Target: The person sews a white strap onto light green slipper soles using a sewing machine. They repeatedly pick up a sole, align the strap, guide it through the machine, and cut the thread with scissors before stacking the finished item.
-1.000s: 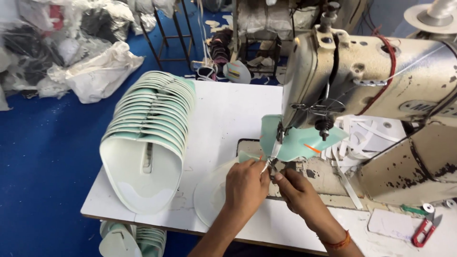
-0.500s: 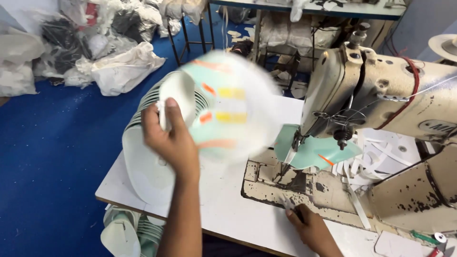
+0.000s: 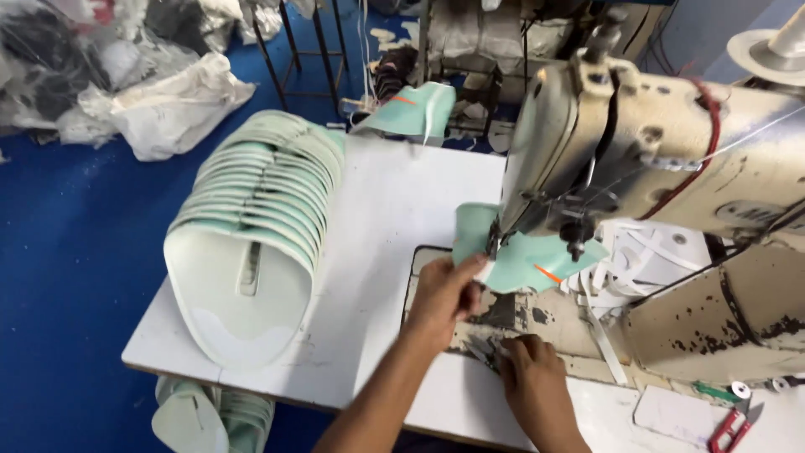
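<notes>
My left hand [image 3: 444, 294] pinches the near edge of a mint green fabric piece [image 3: 537, 256] with an orange mark, which lies under the needle of the worn cream sewing machine [image 3: 671, 143]. On the machine bed just below it rests my right hand [image 3: 528, 373], knuckles up and fingers curled. Something thin and grey shows at its fingertips, and I cannot tell whether it grips it. A long stack of nested pale green curved pieces [image 3: 260, 210] lies on the white table [image 3: 394, 201] to the left.
Another mint piece [image 3: 411, 109] lies at the table's far edge. White strips [image 3: 646, 252] pile up behind the needle. Red-handled scissors [image 3: 729, 429] lie at the near right. White sacks [image 3: 168, 105] sit on the blue floor, and more pale pieces [image 3: 210, 411] stack below the table.
Both hands were at the needle, then my left hand lifted a sewn piece up and away over the table. It has returned and now holds the green piece at the needle.
</notes>
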